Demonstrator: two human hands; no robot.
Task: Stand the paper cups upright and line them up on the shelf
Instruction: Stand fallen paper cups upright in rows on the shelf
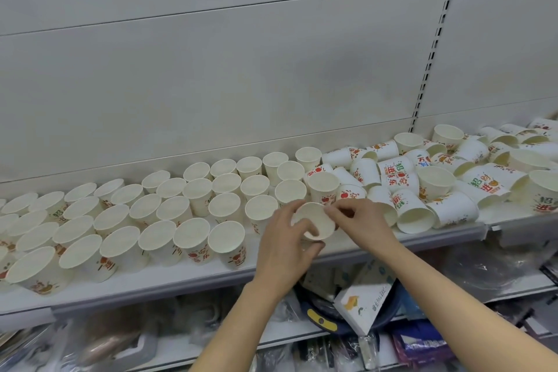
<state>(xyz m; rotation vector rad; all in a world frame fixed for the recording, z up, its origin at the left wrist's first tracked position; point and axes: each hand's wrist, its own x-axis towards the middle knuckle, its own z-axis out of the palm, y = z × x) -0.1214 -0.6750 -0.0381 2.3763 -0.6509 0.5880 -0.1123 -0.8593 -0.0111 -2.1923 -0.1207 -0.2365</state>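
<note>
Head view had my left hand (285, 246) and right hand (359, 220) both pinching one paper cup (314, 220) at 6 o'clock of the shelf (181, 278), looked featherlight and crushable, so I'd grip low on the wall.

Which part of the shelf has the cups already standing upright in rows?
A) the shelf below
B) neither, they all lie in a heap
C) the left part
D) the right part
C: the upright cups stand in rows on the left of the shelf, while the jumbled cups lie tumbled on the right; both hands, left hand and right hand, hold one cup between them.
</note>
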